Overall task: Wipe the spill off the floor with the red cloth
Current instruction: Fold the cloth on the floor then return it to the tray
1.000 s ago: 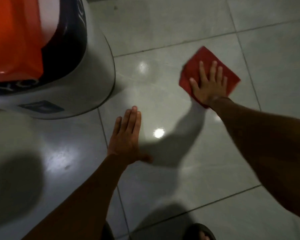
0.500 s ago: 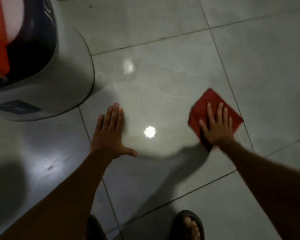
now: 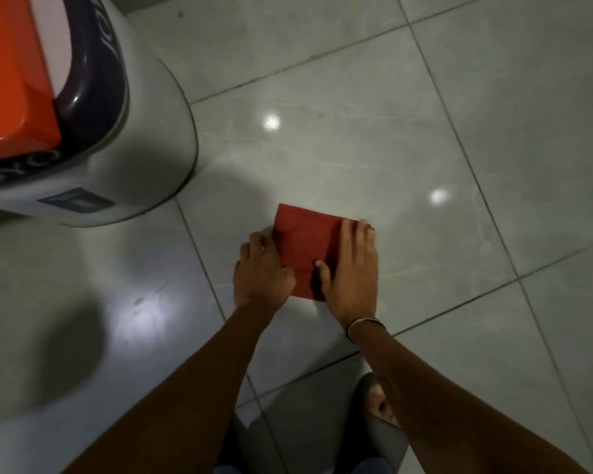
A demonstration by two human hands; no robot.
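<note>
Both hands, L (image 3: 261, 268) & R (image 3: 351, 265), flat on red cloth (image 3: 305, 244).

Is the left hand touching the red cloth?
Touching. The head view shows the left hand with fingers on the left edge of the red cloth, no floor between.

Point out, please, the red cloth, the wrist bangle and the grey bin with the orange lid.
red cloth (image 3: 305, 244), head view, the bare centre of the fabric between both hands.
wrist bangle (image 3: 365, 322), head view, the thin band across the right wrist.
grey bin (image 3: 144, 131), head view, its curved grey side wall.
</note>
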